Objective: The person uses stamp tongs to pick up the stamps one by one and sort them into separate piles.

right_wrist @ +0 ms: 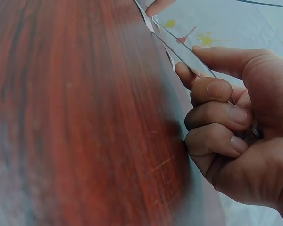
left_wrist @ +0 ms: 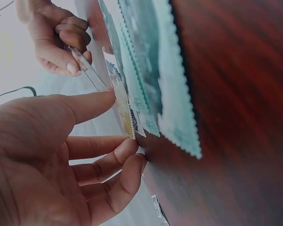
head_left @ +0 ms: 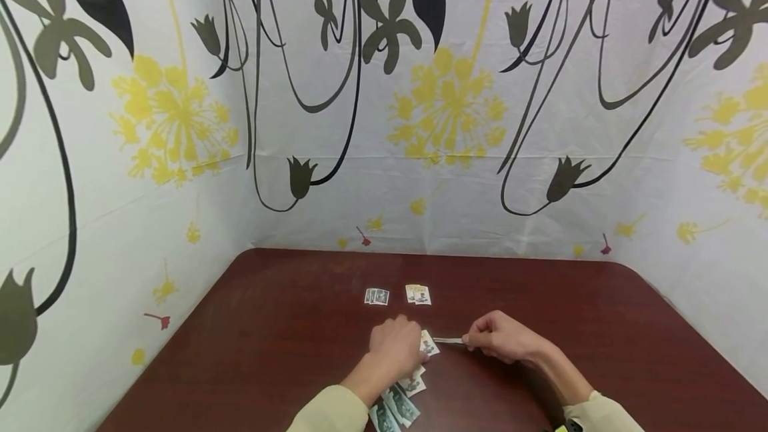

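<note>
1. Carrying all the stamps, the dark red counter (head_left: pixel 288 352) extends beneath both hands.
2. The left hand (head_left: pixel 396 345) has bent fingers, and its thumb and fingertips touch the yellow-printed stamp; I cannot tell if they pinch it.
3. The right hand (head_left: pixel 501 339) grips the tweezers (head_left: pixel 449 341), which point toward the left hand.
4. Two green stamps (head_left: pixel 401 405) lie near the left hand, on the side closer to the person.
5. Beyond the hands lie a grey set (head_left: pixel 377 297) and a yellowish set (head_left: pixel 419 295), apart.
6. The yellow-printed stamp (head_left: pixel 429 344) is between the hands, at the left fingertips and beside the tweezer tips.
</note>
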